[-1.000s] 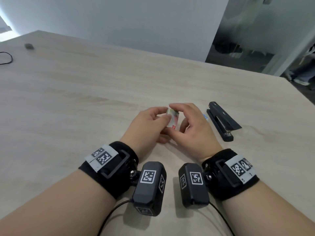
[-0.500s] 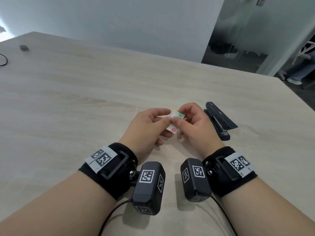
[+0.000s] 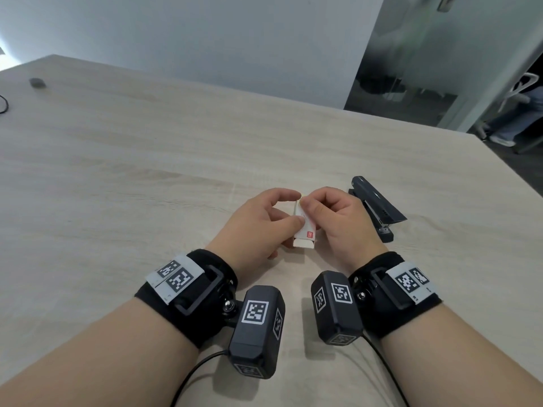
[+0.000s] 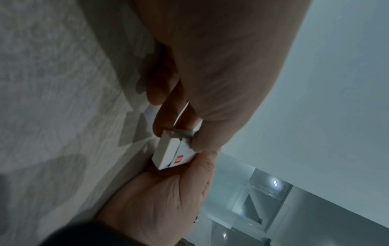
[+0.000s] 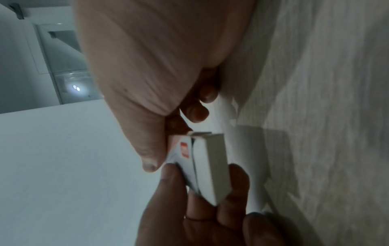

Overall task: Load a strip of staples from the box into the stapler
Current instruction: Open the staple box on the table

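step: both hands are working the box (image 3: 304, 235) open at its far end; no strip showing yet, judged early in the task
box: small white carton with a red mark, being held above the table (image 3: 147, 171) between the two hands, long axis running away from the person
left hand (image 3: 258, 227): thumb and forefinger are pinching the box by its sides, other fingers curling under it as support
right hand (image 3: 338, 221): fingertips are pinching at the box's far end, seemingly at the flap; whether the flap is already lifted cannot be told
stapler (image 3: 376, 207): lying on the table just right of the right hand, top arm looking raised; magazine not clearly visible
how to: keeping the left pinch on the side walls, not the faces, so the carton is not being crushed; peeling the flap gently; keeping the open end tilted up so strips are not spilling
risk: strips breaking if pulled out crooked
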The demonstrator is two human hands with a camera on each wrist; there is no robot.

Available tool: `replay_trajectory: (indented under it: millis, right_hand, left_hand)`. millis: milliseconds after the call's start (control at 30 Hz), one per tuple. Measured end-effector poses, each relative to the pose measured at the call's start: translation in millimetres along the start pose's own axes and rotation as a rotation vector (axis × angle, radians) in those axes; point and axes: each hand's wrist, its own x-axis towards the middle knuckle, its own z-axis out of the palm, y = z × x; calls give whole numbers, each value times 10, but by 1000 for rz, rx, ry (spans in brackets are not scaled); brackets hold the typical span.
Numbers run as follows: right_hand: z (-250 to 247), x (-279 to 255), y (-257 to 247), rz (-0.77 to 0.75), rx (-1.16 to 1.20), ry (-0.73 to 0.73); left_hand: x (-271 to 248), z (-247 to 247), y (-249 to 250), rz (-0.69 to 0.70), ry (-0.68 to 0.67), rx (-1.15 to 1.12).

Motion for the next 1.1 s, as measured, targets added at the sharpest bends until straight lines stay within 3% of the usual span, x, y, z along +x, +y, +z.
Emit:
replay_trajectory:
  millis: [133,300,500,733,1100]
  right_hand:
    - [41,-23,-16,-27,-86,5]
    - [19,-91,-91,-79,-194,34]
    - [50,-185,-115,-99,-281,-72]
    - [73,-209,-117,-168,-425,-81]
    - [69,-188,-150,-175,-434,-13]
  left_hand:
    - [5,-11,14,1,30,-39]
    - [89,-59,-11,-30,209,-200]
    - [135,-100,-8,-34,315,-320]
    - [138,-88,-20,-23,317,-314]
    - [153,-77,-49,-25,321,-312]
